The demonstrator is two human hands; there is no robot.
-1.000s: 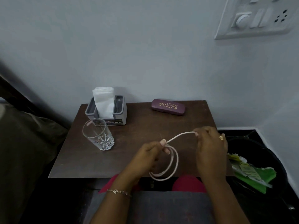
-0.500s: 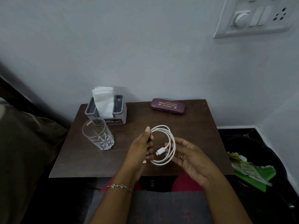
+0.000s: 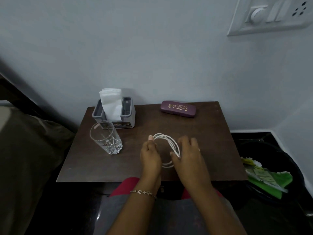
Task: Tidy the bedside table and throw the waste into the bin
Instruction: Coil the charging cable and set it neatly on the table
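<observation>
Head view: over the counter point(image 3: 203, 141), the left hand point(image 3: 149, 156) pinches a coiled white cable point(image 3: 165, 136), while the blurred right hand point(image 3: 188, 155) seems spread, thumb touching the coil.

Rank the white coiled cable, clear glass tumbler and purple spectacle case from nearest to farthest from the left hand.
1. White coiled cable, held by the left hand.
2. Clear glass tumbler, to the hand's left.
3. Purple spectacle case, farther back and right.

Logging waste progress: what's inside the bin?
In the bin, green paper and pale scraps lie on top. Anything beneath them is covered, and the rest of the inside is too dark to read.
</observation>
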